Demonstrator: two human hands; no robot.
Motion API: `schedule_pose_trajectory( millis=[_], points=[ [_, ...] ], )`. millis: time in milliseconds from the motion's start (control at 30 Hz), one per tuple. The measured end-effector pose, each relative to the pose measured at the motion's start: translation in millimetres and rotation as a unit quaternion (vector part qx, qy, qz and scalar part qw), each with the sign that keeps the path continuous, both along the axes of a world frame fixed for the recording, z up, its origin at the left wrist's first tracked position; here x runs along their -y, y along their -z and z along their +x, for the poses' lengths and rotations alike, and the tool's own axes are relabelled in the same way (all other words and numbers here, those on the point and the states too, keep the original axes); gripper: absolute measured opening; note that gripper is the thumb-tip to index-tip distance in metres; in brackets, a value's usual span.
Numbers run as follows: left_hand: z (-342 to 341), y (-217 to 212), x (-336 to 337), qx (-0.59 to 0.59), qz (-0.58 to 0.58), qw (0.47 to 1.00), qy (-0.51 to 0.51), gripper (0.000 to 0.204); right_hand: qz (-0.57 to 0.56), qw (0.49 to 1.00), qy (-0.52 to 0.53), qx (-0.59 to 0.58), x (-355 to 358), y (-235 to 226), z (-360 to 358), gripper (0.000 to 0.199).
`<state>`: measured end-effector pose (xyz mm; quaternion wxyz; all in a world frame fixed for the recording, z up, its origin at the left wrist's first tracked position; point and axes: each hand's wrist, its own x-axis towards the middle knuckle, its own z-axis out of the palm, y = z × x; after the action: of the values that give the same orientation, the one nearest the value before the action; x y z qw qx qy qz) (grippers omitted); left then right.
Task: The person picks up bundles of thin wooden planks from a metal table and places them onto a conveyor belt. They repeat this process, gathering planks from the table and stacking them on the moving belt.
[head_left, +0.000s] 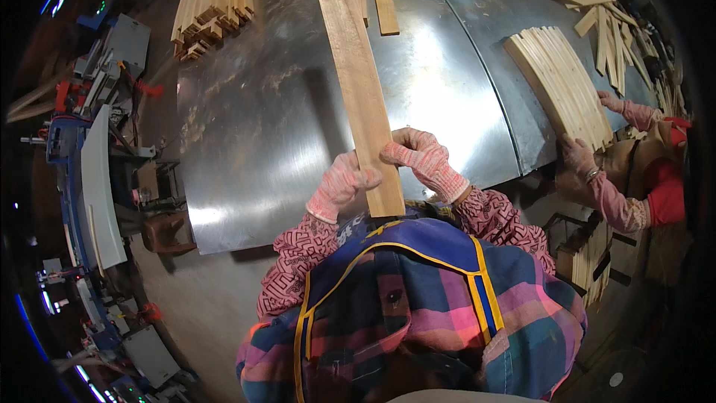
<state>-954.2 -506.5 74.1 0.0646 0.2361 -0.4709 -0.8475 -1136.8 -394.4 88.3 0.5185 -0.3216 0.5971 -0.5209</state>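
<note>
A long, flat wooden board [350,67] points away from my body, its near end close to my apron. My left hand [341,185], in a pink-and-white knit glove, grips the board's left edge with the thumb on top. On the opposite edge, my right hand [425,160], gloved alike, pinches the board with its thumb on the upper face. The fingers beneath the board are hidden. Below it spreads a shiny metal tabletop [253,142]. Two narrower wooden strips lie toward the far edge, one of them a short strip [384,0] right of the board.
A stack of wooden strips [212,4] stands at the far left. To the right, a co-worker's gloved hands [578,157] touch a row of strips [563,82]. Loose slats [611,30] pile up behind. Machinery [82,142] lines the left side.
</note>
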Motion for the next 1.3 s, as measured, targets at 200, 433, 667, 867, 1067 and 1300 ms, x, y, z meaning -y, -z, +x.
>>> schedule_pose_trajectory(
  millis=[200,433,667,867,1067,1300],
  points=[
    [-2,18,-5,-0.059,0.032,0.998,-0.022,0.051,0.015,0.999,-0.009,0.032,2,16,-12,0.038],
    [-6,13,-10,-0.033,0.002,0.999,-0.024,0.056,-0.004,0.999,-0.022,0.036,0,25,-18,0.044],
    [-11,8,-11,-0.017,-0.013,0.998,-0.054,0.05,0.002,0.997,-0.064,0.035,6,31,-27,0.044],
    [-9,4,-8,0.022,-0.096,0.994,-0.053,0.047,0.012,0.995,-0.095,0.015,13,36,-31,0.049],
    [-29,7,-1,0.108,-0.118,0.983,-0.094,0.047,0.226,0.959,-0.166,0.05,-20,-2,-21,0.064],
    [-140,63,30,0.28,-0.346,0.895,-0.027,0.056,0.197,0.973,0.124,0.006,16,69,-84,0.042]
  ],
)
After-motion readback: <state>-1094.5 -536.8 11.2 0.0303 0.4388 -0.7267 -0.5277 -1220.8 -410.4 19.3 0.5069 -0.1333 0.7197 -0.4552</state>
